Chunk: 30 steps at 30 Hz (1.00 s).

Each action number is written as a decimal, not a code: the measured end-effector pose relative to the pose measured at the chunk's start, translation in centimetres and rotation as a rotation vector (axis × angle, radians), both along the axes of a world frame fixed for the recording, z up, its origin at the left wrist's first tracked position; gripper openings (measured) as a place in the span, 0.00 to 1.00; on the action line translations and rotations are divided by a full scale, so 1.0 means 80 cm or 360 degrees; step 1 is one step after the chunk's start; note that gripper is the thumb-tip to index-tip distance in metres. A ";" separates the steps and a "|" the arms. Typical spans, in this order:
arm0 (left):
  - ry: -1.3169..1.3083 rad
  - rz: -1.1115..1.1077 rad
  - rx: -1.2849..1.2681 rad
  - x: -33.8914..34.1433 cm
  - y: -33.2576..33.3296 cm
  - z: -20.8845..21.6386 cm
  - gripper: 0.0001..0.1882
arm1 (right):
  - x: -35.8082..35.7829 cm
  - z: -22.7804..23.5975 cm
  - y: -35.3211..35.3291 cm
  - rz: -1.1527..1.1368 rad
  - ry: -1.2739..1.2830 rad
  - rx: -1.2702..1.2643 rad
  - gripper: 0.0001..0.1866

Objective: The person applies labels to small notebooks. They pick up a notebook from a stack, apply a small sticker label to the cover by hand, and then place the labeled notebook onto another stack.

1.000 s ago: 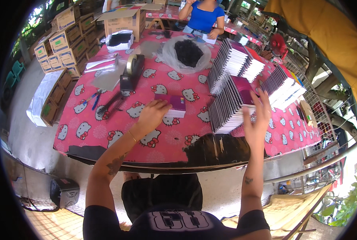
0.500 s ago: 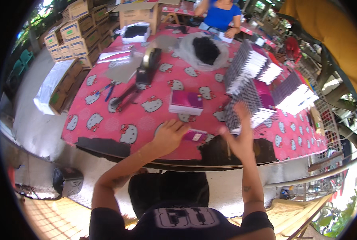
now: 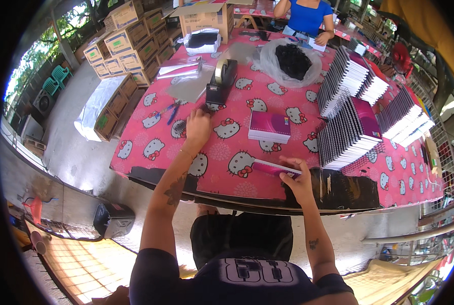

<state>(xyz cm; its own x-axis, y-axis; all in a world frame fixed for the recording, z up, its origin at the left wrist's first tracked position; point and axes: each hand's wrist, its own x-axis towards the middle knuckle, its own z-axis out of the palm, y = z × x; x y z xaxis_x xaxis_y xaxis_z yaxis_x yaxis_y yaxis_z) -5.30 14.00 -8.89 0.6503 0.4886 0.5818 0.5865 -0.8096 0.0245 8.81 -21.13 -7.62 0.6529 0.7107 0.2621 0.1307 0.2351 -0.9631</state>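
My right hand (image 3: pixel 299 179) grips the right end of a thin purple-covered notebook (image 3: pixel 270 168), tilted just above the table's near edge. Thumb and fingers close round it. My left hand (image 3: pixel 198 127) reaches across the table, fingers bent down over dark spiral binding coils (image 3: pixel 178 130) that show beside it. What its fingertips pinch, if anything, is hidden. Between and beyond my hands lies a neat stack of purple notebooks (image 3: pixel 269 126). To the right, spiral-bound notebooks (image 3: pixel 345 133) with black coils stand in tall leaning stacks.
A black tape dispenser (image 3: pixel 222 84), blue-handled pliers (image 3: pixel 173 113) and clear plastic sleeves (image 3: pixel 181 68) sit at the far left. Farther back are a plastic bag of black coils (image 3: pixel 292 61) and an open carton (image 3: pixel 204 23). Another person (image 3: pixel 308 20) is across the table.
My left hand has left the notebook and reached forward and left to the dark coils. My right hand, spread open before, now holds the notebook. The view has shifted left.
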 end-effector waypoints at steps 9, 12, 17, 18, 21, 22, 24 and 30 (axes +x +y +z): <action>-0.0084 -0.0046 0.0180 -0.006 -0.010 -0.002 0.06 | -0.002 0.009 -0.007 0.0042 -0.0065 -0.0351 0.12; -0.0261 -0.0068 0.0009 -0.009 -0.018 0.009 0.09 | -0.004 0.007 -0.007 0.0030 -0.0102 -0.0320 0.12; -0.0523 -0.0562 -0.0237 -0.013 -0.102 0.048 0.14 | 0.000 0.001 -0.014 -0.0003 0.0059 -0.0352 0.13; -0.0463 -0.0767 -0.0344 -0.016 -0.115 0.050 0.14 | 0.000 0.000 -0.013 -0.0003 0.0073 -0.0343 0.13; -0.0490 -0.0993 -0.0846 -0.024 -0.181 0.062 0.11 | 0.004 -0.005 -0.010 -0.0013 0.0098 -0.0291 0.13; -0.0574 -0.1046 -0.0950 -0.024 -0.194 0.058 0.11 | 0.004 -0.009 -0.009 -0.0018 0.0099 -0.0261 0.13; -0.0635 -0.1056 -0.0978 -0.020 -0.203 0.054 0.11 | 0.005 -0.015 -0.007 -0.0015 0.0105 -0.0246 0.13; -0.0543 -0.0939 -0.0856 -0.013 -0.198 0.053 0.11 | 0.005 -0.015 -0.009 0.0003 0.0093 -0.0247 0.13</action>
<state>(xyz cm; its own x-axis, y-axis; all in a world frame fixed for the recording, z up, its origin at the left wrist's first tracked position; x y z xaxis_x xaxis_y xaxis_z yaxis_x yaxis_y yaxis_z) -6.30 -1.86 -4.66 0.7161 0.3914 0.5779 -0.0346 -0.8070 0.5895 9.24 -21.83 -8.80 0.6623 0.7410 0.1106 0.0729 0.0832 -0.9939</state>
